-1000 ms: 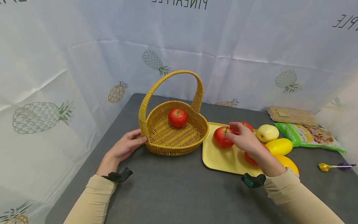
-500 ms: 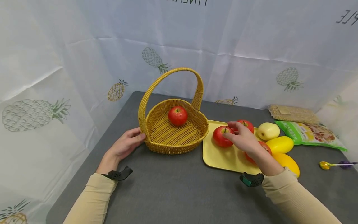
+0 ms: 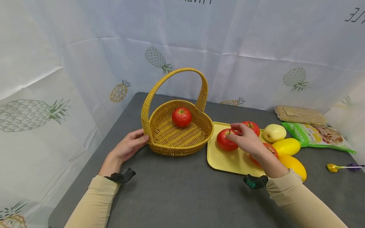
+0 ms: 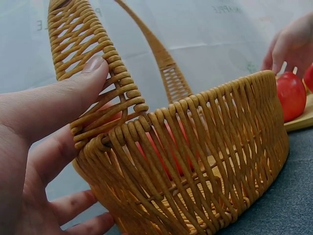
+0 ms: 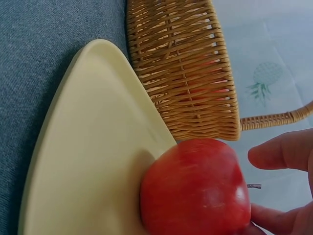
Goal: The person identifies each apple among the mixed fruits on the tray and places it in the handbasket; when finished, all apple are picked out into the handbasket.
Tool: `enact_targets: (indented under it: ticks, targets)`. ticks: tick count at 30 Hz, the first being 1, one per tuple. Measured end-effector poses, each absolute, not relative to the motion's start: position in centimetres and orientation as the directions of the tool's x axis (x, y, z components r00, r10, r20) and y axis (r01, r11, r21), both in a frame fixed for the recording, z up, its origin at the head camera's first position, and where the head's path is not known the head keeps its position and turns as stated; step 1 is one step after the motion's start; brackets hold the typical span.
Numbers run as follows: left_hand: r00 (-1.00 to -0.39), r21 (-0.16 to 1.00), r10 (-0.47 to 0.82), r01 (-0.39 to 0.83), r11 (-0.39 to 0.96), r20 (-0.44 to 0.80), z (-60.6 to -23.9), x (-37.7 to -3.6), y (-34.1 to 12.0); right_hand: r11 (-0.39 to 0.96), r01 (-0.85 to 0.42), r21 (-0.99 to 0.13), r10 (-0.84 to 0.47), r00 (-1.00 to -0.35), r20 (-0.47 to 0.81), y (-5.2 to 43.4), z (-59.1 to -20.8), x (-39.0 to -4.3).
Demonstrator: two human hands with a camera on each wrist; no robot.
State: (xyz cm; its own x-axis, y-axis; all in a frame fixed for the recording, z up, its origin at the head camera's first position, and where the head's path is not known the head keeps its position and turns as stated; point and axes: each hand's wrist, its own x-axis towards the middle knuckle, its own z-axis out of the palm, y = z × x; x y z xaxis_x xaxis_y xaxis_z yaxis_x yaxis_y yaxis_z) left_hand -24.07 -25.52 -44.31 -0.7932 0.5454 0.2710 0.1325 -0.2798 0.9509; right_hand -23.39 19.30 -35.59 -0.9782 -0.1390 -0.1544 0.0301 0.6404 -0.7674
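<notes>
A yellow wicker basket (image 3: 176, 151) with a tall arched handle stands mid-table, a red apple (image 3: 181, 117) inside it. My left hand (image 3: 129, 146) holds the basket's left side; in the left wrist view its thumb (image 4: 80, 85) lies on the handle's base, the fingers along the outside. To the right, my right hand (image 3: 248, 141) hovers around the top of another red apple (image 3: 225, 141) on a yellow tray (image 3: 220, 161). In the right wrist view the thumb (image 5: 279, 152) stands apart from that apple, while a finger reaches its far side.
Two more red apples, one behind the right hand (image 3: 251, 126) and one under the wrist, share the tray. Beside them lie a pale round fruit (image 3: 274, 133) and two yellow fruits (image 3: 286, 146). Farther right are a green packet (image 3: 319, 134), a bag of grains (image 3: 299, 114) and lollipops (image 3: 332, 167).
The head view has tilted down slightly. Both hands, the basket and the apples keep practically the same places.
</notes>
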Motion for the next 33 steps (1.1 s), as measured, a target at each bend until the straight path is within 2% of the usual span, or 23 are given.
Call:
enact_targets:
  ticks: [26,33]
  targets:
    - [-0.802,0.95,0.534,0.125,-0.287,0.267,-44.0,-23.7,-25.4,0.638,0.061,-0.768,-0.202,-0.949,-0.242,19.3,-36.5,-23.2]
    - [-0.799,0.95,0.538,0.128,-0.285,0.269,-44.1,-23.8,-25.5,0.66,0.012,-0.751,-0.23,-0.948,-0.218,19.4,-36.7,-23.0]
